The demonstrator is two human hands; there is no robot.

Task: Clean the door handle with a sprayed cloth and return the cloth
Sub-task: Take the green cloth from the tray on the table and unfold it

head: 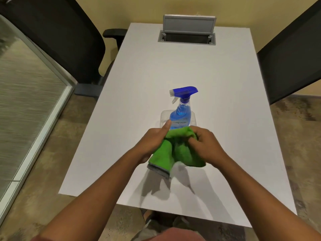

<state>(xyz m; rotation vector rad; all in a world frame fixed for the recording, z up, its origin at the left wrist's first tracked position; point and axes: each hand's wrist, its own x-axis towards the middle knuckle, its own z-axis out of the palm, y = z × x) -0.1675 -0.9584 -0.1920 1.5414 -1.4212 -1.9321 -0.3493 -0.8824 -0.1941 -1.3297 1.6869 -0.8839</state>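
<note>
Bright overhead light, warped edges

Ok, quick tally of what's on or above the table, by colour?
Blue: 1, the spray bottle
Green: 1, the cloth, held by the left hand and right hand
Clear: 1, the container holding the bottle
Grey: 1, the open cable box
Total: 4

One head cam — looks fwd and down, close over the white table (208, 84) — no 2nd view.
</note>
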